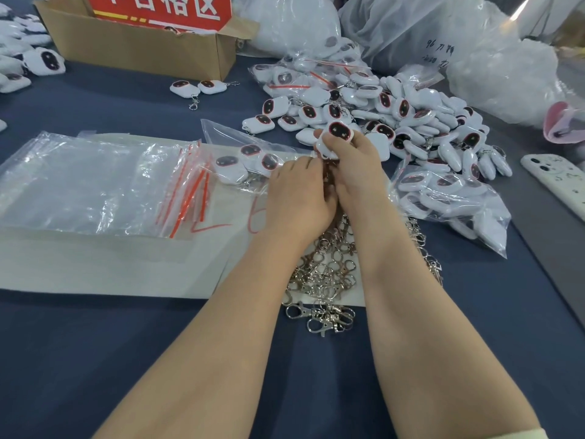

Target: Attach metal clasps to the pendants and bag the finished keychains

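Observation:
My right hand (354, 166) grips a white pendant (337, 134) with a dark red-rimmed face, held up over the table's middle. My left hand (297, 194) is pressed against it, fingers curled at the pendant's lower end; what they pinch is hidden. A heap of silver metal clasps (326, 277) lies under my wrists. A large pile of loose pendants (411, 122) spreads behind my hands. A clear zip bag (247, 160) holding a few pendants lies open just left of my hands.
A stack of empty zip bags with red strips (95, 182) lies on white sheet at left. A filled bag (449, 198) sits right of my hands, a phone (557, 182) beyond. A cardboard box (142, 42) and plastic sacks (427, 30) stand at the back.

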Action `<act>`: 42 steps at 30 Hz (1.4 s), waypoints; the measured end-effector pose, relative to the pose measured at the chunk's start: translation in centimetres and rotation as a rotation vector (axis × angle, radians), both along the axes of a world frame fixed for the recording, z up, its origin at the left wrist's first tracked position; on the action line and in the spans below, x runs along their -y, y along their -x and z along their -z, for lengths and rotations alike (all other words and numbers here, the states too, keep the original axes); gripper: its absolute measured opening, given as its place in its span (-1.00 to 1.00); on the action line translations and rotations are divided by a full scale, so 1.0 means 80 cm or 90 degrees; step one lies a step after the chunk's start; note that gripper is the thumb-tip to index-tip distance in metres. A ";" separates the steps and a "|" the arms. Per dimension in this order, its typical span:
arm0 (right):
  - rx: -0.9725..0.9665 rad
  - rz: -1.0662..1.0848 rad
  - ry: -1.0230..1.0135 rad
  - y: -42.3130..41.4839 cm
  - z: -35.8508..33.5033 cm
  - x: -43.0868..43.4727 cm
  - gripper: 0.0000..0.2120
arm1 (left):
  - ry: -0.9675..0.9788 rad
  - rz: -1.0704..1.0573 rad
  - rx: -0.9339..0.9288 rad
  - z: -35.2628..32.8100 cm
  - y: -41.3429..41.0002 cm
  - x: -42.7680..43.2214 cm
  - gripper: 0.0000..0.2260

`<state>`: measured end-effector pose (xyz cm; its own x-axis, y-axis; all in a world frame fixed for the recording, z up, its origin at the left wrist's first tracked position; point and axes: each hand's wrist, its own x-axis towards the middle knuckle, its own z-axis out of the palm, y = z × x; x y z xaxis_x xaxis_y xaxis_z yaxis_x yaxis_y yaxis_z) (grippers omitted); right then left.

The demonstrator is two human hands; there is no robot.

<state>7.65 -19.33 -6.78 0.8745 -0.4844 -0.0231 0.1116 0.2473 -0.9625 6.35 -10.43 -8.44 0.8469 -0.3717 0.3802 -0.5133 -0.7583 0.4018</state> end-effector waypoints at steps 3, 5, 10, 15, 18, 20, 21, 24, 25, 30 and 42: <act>0.022 -0.016 -0.016 0.001 -0.003 0.000 -0.90 | -0.016 0.002 0.001 0.001 -0.002 0.000 -0.76; 0.027 -0.011 -0.039 0.001 -0.004 -0.001 -0.90 | -0.015 0.001 -0.001 0.001 -0.001 0.001 -0.75; 0.022 -0.014 -0.023 0.000 -0.004 -0.003 -0.92 | -0.025 0.001 -0.003 0.000 -0.001 0.000 -0.76; 0.022 -0.030 0.043 0.003 -0.003 -0.004 -0.91 | -0.023 0.000 -0.012 0.000 -0.002 0.001 -0.77; 0.024 -0.036 0.071 0.004 -0.003 -0.007 -0.90 | -0.027 0.001 -0.017 0.000 -0.002 0.000 -0.77; 0.026 -0.029 0.079 0.004 -0.003 -0.008 -0.90 | -0.028 0.002 -0.018 -0.001 -0.002 0.000 -0.77; 0.026 -0.026 0.083 0.004 -0.003 -0.008 -0.89 | -0.027 0.002 -0.018 -0.001 -0.002 0.000 -0.77; 0.019 -0.028 0.078 0.002 -0.002 -0.010 -0.88 | -0.024 0.002 -0.019 -0.001 -0.001 0.000 -0.77; 0.012 -0.029 0.070 0.002 -0.003 -0.010 -0.86 | -0.023 0.002 -0.019 -0.001 -0.001 0.000 -0.77; 0.022 -0.063 0.029 0.003 -0.005 -0.009 -0.82 | -0.024 0.002 -0.021 -0.001 -0.001 0.000 -0.77; 0.005 -0.074 0.077 0.003 -0.001 -0.004 -0.76 | -0.032 0.000 -0.018 -0.001 -0.001 0.001 -0.74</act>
